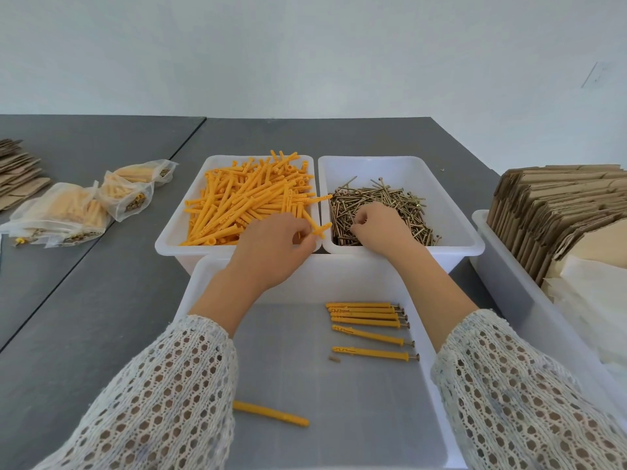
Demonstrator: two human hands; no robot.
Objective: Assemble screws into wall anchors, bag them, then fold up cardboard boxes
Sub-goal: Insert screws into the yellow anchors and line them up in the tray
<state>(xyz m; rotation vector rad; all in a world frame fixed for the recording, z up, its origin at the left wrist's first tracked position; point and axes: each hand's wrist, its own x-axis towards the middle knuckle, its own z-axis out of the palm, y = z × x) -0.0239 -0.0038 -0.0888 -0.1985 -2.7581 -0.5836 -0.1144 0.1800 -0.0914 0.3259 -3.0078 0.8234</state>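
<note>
The left hand (pixel 271 245) is pinching a yellow wall anchor (pixel 317 228) at the near right corner of the anchor bin (pixel 169 232), its fingers curled round the shaft so the open end is pointing toward the other hand; the right hand (pixel 376 228) is resting on the heap of screws (pixel 400 205) in the screw bin (pixel 458 212), fingers curled down into the pile, and whether its grip is already closing on a screw I cannot tell. The two bins are sitting side by side, touching, probably so each hand is drawing from its own supply and the pieces are meeting in the middle; just below them the near tray (pixel 210 283) is holding six assembled anchors (pixel 368 315), laid in rough parallel with screw heads to the right, likely for easy counting before bagging; one bare anchor (pixel 271 413) is lying apart at the tray's near side. Filled bags (pixel 61 212) are lying on the table (pixel 84 317) to the left, near some flat cardboard (pixel 17 178); more flat boxes (pixel 549 215) are standing on edge in a bin at the right, waiting for the folding step.
</note>
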